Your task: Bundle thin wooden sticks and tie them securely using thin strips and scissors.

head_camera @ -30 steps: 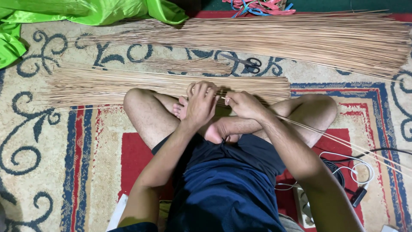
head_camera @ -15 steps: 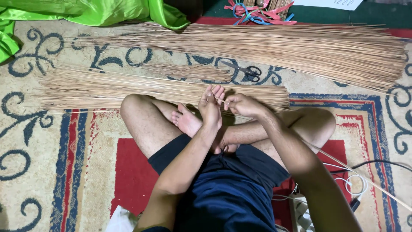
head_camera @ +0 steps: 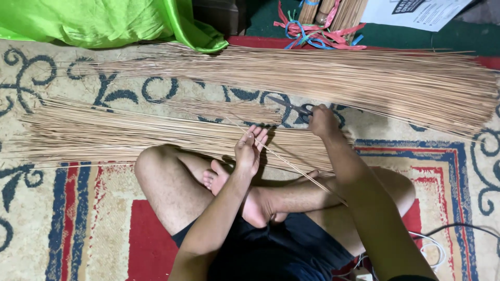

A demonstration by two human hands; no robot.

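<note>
I sit cross-legged on a patterned rug. My left hand is raised above my feet and pinches one thin brown stick, which slants down to the right across my leg. My right hand is stretched forward, its fingers closed around the handles of black scissors lying on the rug. The scissors sit between two stick piles. The near pile of sticks lies just beyond my knees. A larger far pile of sticks runs across the rug behind it.
A bright green cloth lies at the far left. At the top stands a bundle of sticks tied with red and blue ribbons, with a white printed sheet beside it. White and black cables lie by my right thigh.
My right hand has left the left hand and reached forward to the scissors on the rug. My left hand stays up with the stick. My head has tilted further forward.
</note>
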